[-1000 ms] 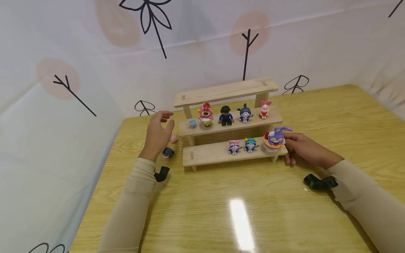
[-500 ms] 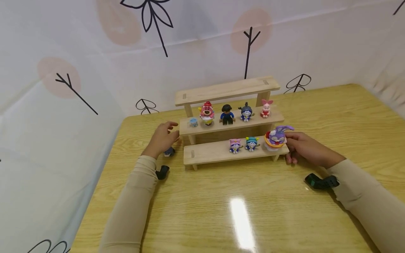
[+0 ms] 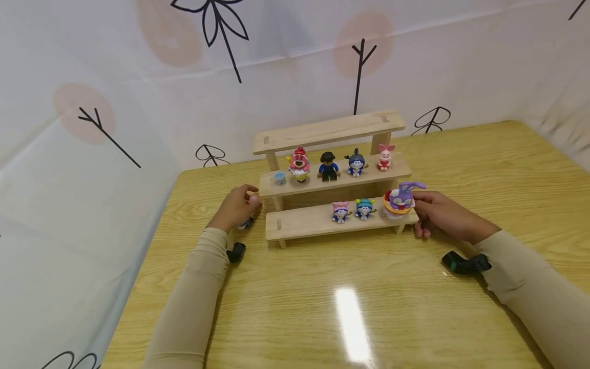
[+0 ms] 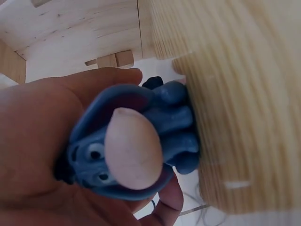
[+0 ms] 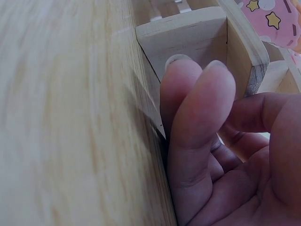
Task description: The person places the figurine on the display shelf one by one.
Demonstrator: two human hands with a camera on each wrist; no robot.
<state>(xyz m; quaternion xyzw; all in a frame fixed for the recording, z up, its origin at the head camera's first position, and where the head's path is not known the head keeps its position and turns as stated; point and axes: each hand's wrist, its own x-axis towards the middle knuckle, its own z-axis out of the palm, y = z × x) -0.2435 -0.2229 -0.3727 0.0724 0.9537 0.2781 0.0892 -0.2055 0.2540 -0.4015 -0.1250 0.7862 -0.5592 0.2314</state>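
My left hand (image 3: 236, 207) reaches down at the left end of the tiered wooden shelf (image 3: 295, 225). A blue donkey figurine (image 4: 136, 136) stands on the table before its palm, my fingers passing behind it. Something pink shows at the fingertips in the head view, and I cannot tell if they hold it. My right hand (image 3: 444, 212) holds the right end of the lowest board, its lower fingers curled near the table in the right wrist view. A purple rabbit figurine in a bowl (image 3: 399, 200) sits on that board, close to my right fingers.
On the lowest board stand pink-hatted (image 3: 340, 211) and teal-hatted figurines (image 3: 364, 209). The middle board carries a small blue piece (image 3: 279, 178), a red bear (image 3: 299, 166), a dark-haired doll (image 3: 328, 167), a grey-hooded figurine (image 3: 356, 164) and a pink piglet (image 3: 384, 158).
My left hand has lowered from beside the middle board to the table, passing over the donkey figurine and the pink piece. My right hand stays at the shelf's end.
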